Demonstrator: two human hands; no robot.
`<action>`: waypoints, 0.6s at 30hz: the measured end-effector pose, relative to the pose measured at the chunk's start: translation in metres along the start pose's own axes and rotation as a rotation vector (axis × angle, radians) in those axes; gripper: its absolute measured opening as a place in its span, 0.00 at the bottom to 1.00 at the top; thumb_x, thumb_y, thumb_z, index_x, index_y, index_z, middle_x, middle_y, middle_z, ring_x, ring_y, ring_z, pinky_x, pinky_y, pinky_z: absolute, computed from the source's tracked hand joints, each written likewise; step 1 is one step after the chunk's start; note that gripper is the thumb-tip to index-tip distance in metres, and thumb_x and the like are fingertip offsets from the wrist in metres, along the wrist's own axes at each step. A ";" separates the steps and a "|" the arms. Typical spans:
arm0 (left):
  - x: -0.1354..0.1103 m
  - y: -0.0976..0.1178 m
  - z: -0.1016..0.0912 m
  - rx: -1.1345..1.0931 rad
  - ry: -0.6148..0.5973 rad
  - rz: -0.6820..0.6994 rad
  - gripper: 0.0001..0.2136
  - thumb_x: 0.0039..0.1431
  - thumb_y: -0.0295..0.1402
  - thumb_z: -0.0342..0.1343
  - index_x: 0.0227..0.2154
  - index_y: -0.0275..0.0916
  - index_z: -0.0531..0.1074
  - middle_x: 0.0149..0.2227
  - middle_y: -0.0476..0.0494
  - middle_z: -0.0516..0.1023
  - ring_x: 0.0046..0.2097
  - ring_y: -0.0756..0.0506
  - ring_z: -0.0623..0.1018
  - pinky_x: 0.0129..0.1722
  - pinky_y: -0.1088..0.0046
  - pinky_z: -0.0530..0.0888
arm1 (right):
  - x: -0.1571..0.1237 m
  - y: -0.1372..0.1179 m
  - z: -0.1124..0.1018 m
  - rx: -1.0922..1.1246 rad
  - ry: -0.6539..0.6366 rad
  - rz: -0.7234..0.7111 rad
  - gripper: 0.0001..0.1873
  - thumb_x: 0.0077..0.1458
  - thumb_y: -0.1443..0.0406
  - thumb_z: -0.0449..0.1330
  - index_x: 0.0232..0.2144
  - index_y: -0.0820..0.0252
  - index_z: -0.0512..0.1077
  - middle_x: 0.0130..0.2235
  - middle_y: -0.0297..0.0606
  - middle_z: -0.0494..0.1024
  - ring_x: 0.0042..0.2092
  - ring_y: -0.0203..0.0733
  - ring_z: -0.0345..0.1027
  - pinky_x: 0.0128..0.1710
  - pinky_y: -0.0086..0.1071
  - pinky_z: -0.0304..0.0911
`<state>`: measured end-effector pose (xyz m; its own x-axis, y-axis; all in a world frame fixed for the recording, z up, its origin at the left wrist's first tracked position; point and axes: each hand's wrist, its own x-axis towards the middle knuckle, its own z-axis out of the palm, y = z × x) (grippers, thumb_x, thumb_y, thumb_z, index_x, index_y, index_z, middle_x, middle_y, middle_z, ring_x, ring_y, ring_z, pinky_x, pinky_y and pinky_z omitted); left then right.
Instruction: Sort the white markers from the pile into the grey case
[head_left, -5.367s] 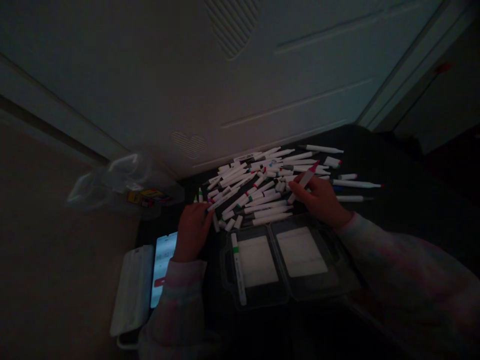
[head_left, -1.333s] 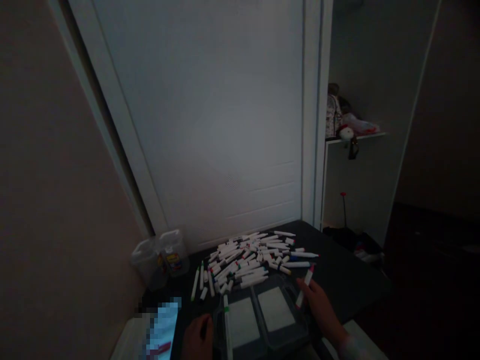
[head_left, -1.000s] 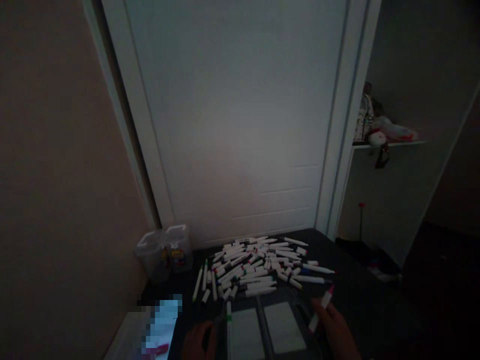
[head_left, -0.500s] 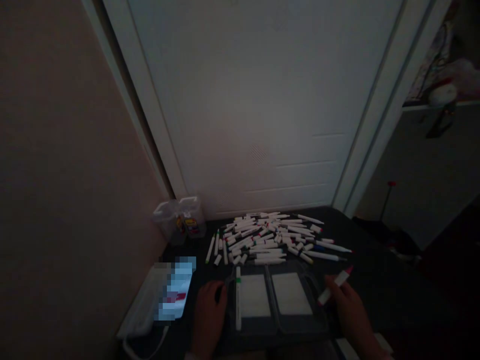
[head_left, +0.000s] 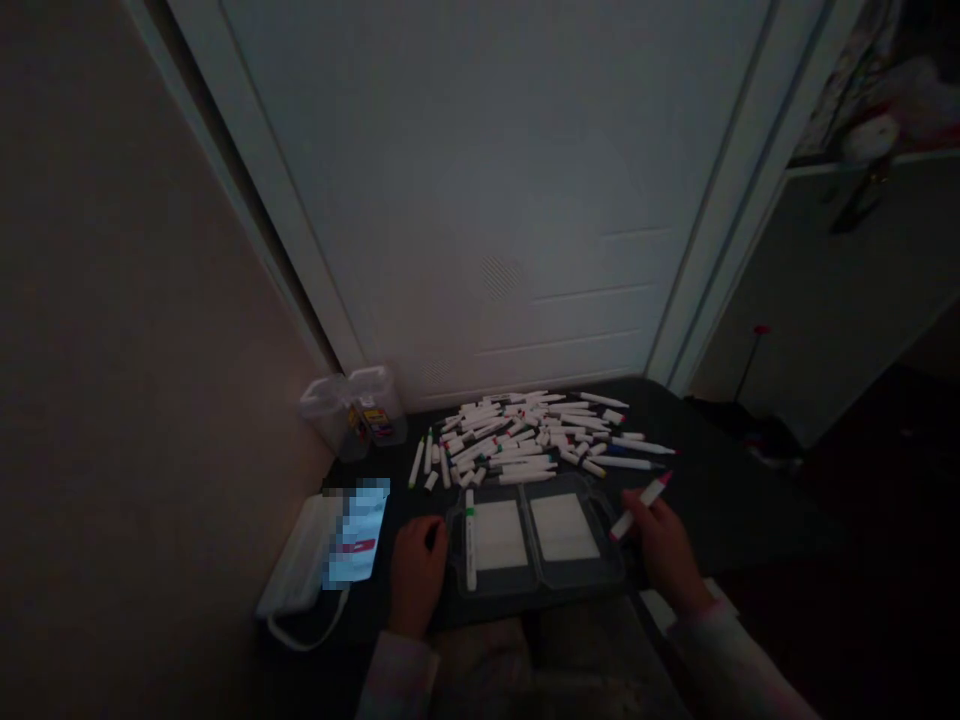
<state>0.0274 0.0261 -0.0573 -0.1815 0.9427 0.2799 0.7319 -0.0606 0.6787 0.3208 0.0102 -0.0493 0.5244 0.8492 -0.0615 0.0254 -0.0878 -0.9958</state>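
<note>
The room is very dim. My right hand (head_left: 660,548) is closed round a white marker with a pink cap (head_left: 640,506), held just right of an open clear plastic case (head_left: 534,580) on the dark table. My left hand (head_left: 415,578) rests with curled fingers against the case's left edge; something small and dark may be in it, but I cannot make it out. One green-banded marker (head_left: 469,537) lies in the left half of the case. A heap of several white markers (head_left: 525,441) lies beyond the case.
A lit phone (head_left: 358,532) lies left of my left hand, beside a white face mask (head_left: 294,560). A clear lidded container (head_left: 352,410) stands at the table's back left corner. A white door (head_left: 480,190) rises behind, a shelf unit (head_left: 855,260) at right.
My view tilted up from the table and has come partway back down. My right hand drew the pink-capped marker away from the heap to beside the case. The left hand shifted to the case's edge.
</note>
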 end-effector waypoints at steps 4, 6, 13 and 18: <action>0.000 0.001 -0.001 -0.006 0.004 -0.006 0.13 0.49 0.39 0.46 0.27 0.38 0.72 0.31 0.40 0.76 0.37 0.41 0.74 0.40 0.60 0.70 | 0.000 -0.002 0.001 -0.003 -0.007 0.004 0.19 0.38 0.51 0.59 0.22 0.62 0.68 0.17 0.29 0.65 0.22 0.35 0.57 0.22 0.29 0.53; 0.000 0.000 -0.001 -0.010 -0.001 -0.007 0.14 0.49 0.40 0.46 0.28 0.37 0.72 0.32 0.39 0.76 0.38 0.40 0.74 0.40 0.60 0.70 | -0.001 -0.004 0.001 -0.008 0.001 0.001 0.18 0.38 0.51 0.59 0.21 0.62 0.68 0.17 0.29 0.65 0.22 0.35 0.58 0.22 0.29 0.54; 0.003 -0.004 0.002 0.011 -0.073 -0.038 0.18 0.48 0.44 0.45 0.30 0.36 0.73 0.34 0.36 0.75 0.40 0.39 0.73 0.43 0.56 0.68 | -0.002 -0.004 0.003 0.056 0.000 0.094 0.18 0.41 0.51 0.58 0.22 0.61 0.66 0.17 0.27 0.62 0.21 0.34 0.56 0.21 0.28 0.53; 0.005 -0.005 0.002 0.023 -0.081 -0.035 0.19 0.48 0.45 0.45 0.30 0.36 0.72 0.35 0.37 0.75 0.40 0.39 0.73 0.44 0.57 0.68 | -0.001 0.001 0.003 0.087 -0.015 0.103 0.16 0.40 0.54 0.60 0.23 0.62 0.68 0.19 0.30 0.66 0.23 0.35 0.59 0.22 0.28 0.56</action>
<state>0.0235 0.0321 -0.0605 -0.1545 0.9676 0.1995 0.7413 -0.0200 0.6709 0.3178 0.0104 -0.0507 0.5074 0.8459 -0.1640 -0.1020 -0.1300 -0.9862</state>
